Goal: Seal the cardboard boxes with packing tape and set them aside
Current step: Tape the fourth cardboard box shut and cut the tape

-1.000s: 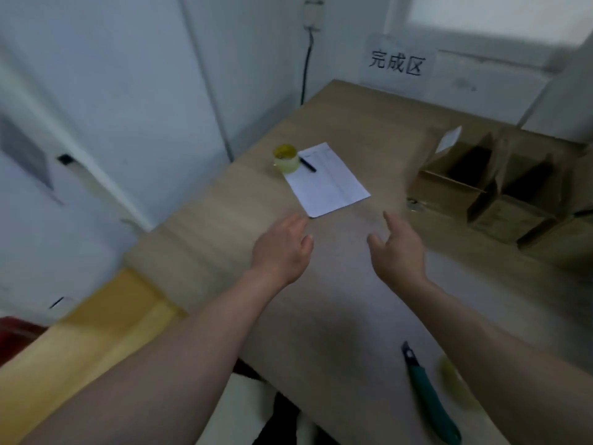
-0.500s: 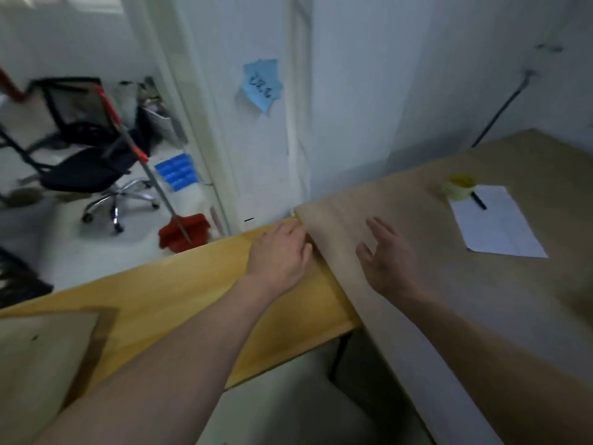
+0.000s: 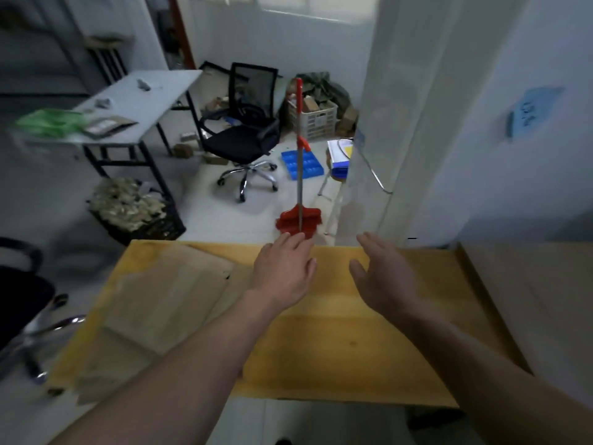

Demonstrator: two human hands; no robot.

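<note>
We hold our left hand and right hand empty, fingers loosely spread, above the smooth yellow wooden table. Flattened matte-brown cardboard boxes lie stacked on its left half, long axis running away from us.

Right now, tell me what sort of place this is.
Probably a small, cluttered office or back room used for packing work. Flattened cardboard lies on a yellow wooden table, a black swivel chair stands by a white folding desk, and a red broom and crates of odds and ends sit on the floor.
</note>
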